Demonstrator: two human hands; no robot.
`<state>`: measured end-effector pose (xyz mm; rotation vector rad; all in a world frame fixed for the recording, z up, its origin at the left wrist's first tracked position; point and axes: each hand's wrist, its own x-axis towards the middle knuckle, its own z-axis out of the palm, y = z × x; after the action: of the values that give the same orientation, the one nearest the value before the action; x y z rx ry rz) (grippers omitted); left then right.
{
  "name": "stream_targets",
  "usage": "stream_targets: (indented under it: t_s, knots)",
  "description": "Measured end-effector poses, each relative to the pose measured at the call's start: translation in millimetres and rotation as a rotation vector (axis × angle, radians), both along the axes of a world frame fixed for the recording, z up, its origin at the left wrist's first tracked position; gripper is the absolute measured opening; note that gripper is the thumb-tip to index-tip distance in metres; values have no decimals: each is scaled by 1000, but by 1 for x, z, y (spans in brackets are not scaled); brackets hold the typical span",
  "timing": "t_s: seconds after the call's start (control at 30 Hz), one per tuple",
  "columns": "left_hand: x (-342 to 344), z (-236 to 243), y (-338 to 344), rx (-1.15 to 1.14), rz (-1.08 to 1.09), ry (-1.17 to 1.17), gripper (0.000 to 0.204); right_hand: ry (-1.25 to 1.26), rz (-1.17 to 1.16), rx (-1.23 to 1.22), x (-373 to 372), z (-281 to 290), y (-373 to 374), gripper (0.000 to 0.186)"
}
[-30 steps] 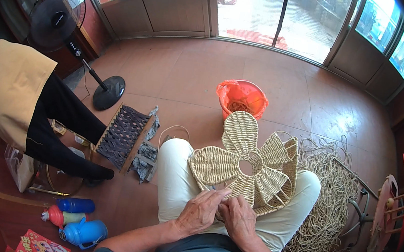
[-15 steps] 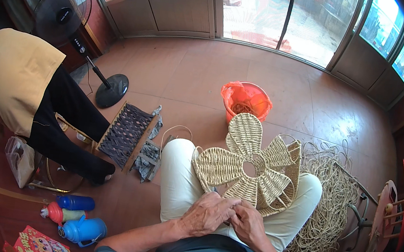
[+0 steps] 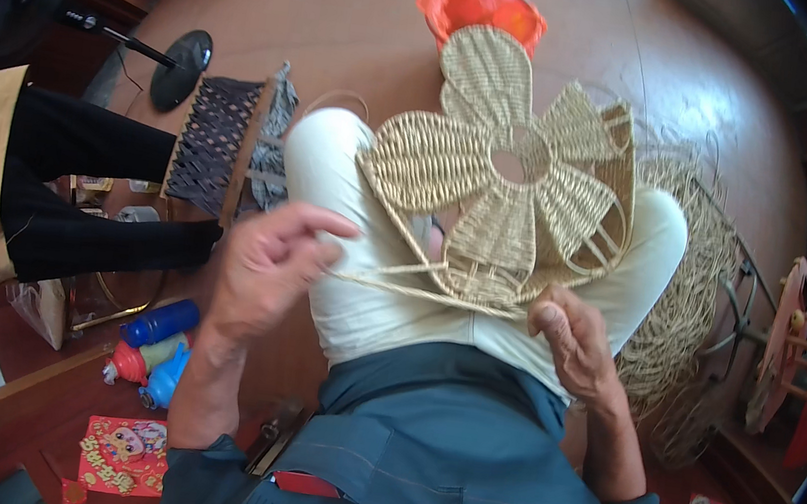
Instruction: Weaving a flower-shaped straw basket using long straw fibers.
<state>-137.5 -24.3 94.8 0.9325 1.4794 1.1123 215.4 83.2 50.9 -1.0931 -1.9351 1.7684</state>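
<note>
A woven straw flower-shaped piece (image 3: 435, 160), with broad petals round an open centre, lies across my lap. Its lower petal has bare ribs near the edge. A pale straw cord (image 3: 399, 289) runs below that petal, between my two hands. My left hand (image 3: 270, 271) is raised over my left thigh, its thumb and fingers closing on the cord's left end while the index finger points out. At the lower right edge of the flower, my right hand (image 3: 576, 344) is curled, thumb against fingers, where the cord reaches it.
A large heap of straw cord (image 3: 688, 277) lies on the floor to the right, beside a round stool (image 3: 780, 344). Beyond the flower stands a red bucket (image 3: 484, 10). On the left a person in black trousers (image 3: 112, 246) bends near a woven dark seat (image 3: 216, 138), a fan base (image 3: 182, 71) and flasks (image 3: 161, 323).
My hands, earlier together at the flower's lower edge, have drawn apart left and right, with cord stretched between them. My view has tilted down.
</note>
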Motion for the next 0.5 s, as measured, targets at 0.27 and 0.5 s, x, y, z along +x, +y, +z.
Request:
stream_targets:
  t_s: [0.27,0.5]
  knots:
    - [-59,-37,-6,-83,329,314,19,-45,-20,-55,8,-16,-25,37]
    - [52,-26,10,480,-306,1236,40,-137,-49,96,-20,-22,-48,32]
